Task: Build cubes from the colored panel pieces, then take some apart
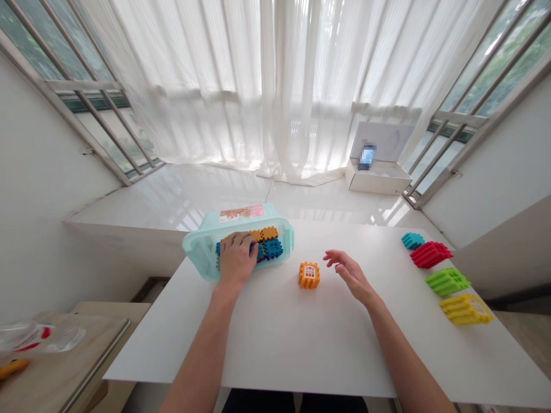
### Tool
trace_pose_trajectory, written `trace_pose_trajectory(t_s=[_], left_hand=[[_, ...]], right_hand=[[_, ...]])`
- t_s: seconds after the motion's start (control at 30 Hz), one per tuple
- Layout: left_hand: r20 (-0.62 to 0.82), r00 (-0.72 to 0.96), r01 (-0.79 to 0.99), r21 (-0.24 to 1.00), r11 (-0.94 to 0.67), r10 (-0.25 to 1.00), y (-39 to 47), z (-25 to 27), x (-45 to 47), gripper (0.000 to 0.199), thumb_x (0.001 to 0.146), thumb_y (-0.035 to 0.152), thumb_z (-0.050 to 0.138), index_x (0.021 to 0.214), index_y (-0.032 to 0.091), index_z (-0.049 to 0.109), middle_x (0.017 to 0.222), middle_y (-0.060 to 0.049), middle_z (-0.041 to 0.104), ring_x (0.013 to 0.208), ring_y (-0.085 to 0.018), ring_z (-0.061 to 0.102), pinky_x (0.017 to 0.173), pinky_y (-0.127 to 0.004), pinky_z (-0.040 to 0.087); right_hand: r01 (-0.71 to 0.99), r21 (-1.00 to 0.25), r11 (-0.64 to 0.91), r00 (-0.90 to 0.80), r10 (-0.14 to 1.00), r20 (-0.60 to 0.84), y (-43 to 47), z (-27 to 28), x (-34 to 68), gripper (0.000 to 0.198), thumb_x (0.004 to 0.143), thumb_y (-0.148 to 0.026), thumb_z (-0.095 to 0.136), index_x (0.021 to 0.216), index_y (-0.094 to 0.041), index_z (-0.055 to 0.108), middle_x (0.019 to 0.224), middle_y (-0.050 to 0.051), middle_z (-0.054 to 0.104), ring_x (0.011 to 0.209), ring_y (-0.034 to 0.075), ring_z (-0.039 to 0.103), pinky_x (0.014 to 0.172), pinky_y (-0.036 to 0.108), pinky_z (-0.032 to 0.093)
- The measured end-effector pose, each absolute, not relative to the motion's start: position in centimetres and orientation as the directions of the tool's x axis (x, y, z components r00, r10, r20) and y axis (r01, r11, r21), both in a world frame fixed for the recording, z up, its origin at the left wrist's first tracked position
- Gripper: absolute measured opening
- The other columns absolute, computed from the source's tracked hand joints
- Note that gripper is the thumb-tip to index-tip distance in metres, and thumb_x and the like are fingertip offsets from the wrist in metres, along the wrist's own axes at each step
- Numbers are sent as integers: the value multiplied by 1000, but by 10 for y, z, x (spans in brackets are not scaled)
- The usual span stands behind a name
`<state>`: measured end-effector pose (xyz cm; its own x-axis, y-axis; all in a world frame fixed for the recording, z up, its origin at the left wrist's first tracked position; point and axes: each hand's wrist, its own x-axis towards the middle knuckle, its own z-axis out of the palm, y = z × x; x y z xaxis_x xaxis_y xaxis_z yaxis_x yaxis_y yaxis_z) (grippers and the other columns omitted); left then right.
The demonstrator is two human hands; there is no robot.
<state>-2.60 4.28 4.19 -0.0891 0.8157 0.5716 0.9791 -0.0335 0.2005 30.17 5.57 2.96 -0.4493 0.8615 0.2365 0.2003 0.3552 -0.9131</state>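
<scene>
My left hand [239, 258] reaches into a pale turquoise plastic bin [198, 252], its fingers bent down over interlocking plastic tiles. Those fingertips are hidden, and the thumb lies beside a dark blue piece. Orange tiles [270, 232] and blue tiles [273, 249] show in the bin to the right of the hand. On the white table, between both hands, sits a small stack of orange tiles [309, 275] with a white window pattern on top. To its right my right hand [346, 272] hovers open and holds nothing, its fingers stretched toward the stack.
Along the table's [275, 344] right side stand a teal stack [412, 240], a red stack [430, 254], a green stack [447, 281] and a yellow stack [466, 309]. A white box [379, 182] rests on the sill behind. At far left, a plastic bottle [64, 338] lies on another surface.
</scene>
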Motion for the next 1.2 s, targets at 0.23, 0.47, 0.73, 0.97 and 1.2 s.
trace_pose_trajectory(t_s=[0.23,0.47,0.73,0.97,1.2], left_hand=[[427,-22,989,141,-42,904,44,34,-28,30,92,34,49,107,20,70,126,-9,65,128,-32,48,104,-50,38],[646,-40,982,166,-89,763,44,39,-30,28,90,24,52,115,21,66,123,-9,67,114,-30,57,97,-45,42],[811,78,876,222,-429,579,35,41,-8,14,91,17,56,104,20,60,96,-7,70,91,-21,66,85,-35,51],[827,367,668,85,-739,426,13,38,38,22,87,8,61,102,24,59,98,-4,70,96,-19,65,85,-33,52],[803,322,588,245,-771,501,11,31,50,11,91,12,56,92,22,59,111,-7,68,106,-18,64,89,-34,55]], right_hand=[[211,-907,365,-420,871,253,53,29,296,37,96,-48,48,122,-24,57,110,9,65,94,21,60,84,38,50],[248,-889,385,-379,883,277,51,32,292,32,94,-43,53,117,-22,59,106,9,67,92,21,62,79,37,52],[287,-858,427,-266,896,356,48,34,288,24,92,-38,56,108,-21,63,97,8,71,80,19,63,68,32,51],[248,-853,460,-319,870,377,33,37,272,19,91,-37,59,99,-21,67,87,5,71,69,16,61,61,29,49],[59,-957,284,-290,922,256,32,31,267,28,87,-43,64,106,-21,62,88,7,70,79,18,66,67,31,55]])
